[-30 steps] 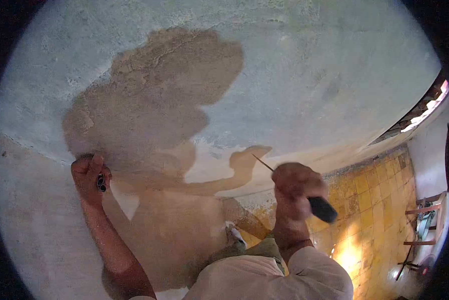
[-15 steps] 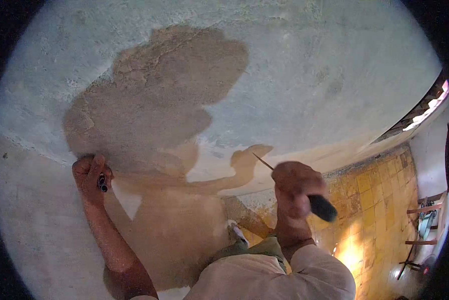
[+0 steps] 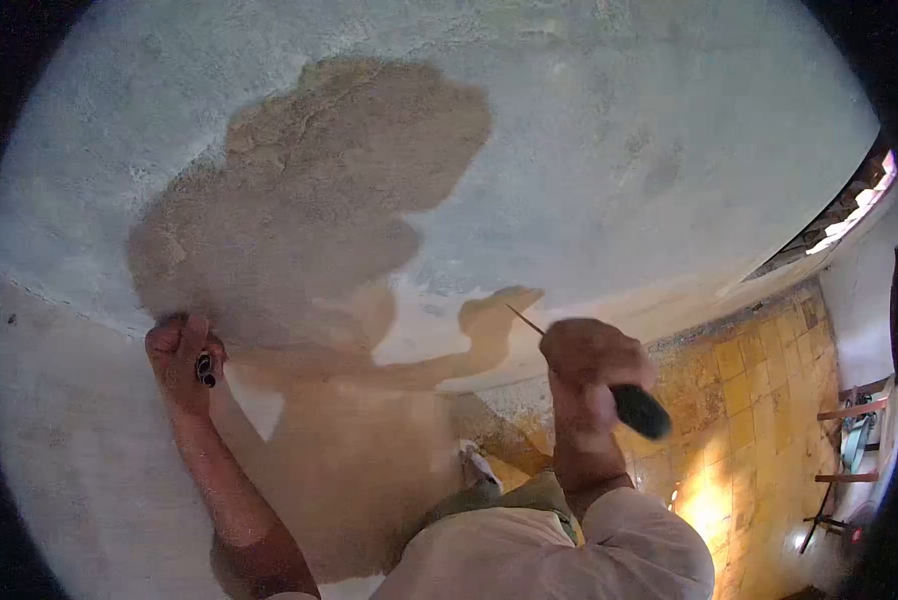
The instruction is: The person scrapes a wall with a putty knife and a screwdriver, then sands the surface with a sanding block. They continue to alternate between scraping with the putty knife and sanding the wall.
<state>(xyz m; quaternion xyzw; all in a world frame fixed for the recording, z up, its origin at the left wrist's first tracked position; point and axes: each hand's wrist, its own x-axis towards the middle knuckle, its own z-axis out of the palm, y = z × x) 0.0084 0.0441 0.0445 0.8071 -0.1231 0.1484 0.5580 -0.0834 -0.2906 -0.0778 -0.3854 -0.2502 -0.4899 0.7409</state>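
Currently, right hand: the right hand (image 3: 589,355) is clenching a black-handled hand tool (image 3: 641,412), fingers wrapping the grip; both are looking slightly blurred.
Tool: it is crossing the fist, its rounded black end sticking out low on one side and its narrow part pointing toward the wall (image 3: 589,150) on the other. Whether that narrow part is a shaft or a blade seen edge-on, the view is not telling.
Left hand: the left hand (image 3: 174,355) is closing around a small dark object with ring-like ends (image 3: 205,370), too hidden to name, beside the lower edge of a brown patch (image 3: 319,170). Whether the knuckles are touching the wall, I cannot tell.
Shadow: an arm-shaped shadow (image 3: 484,315) is falling on the wall near the tool's tip; the tip itself is seemingly standing off the surface.
Step in hand: the person is apparently holding the tool ready at the wall, both hands working well apart.
Next move's demands: any move of the tip is calling for a firm wrist, a judged gap to the plaster and a steady left fist.
Floor: yellow tiles (image 3: 734,370) are stretching beyond the right hand.
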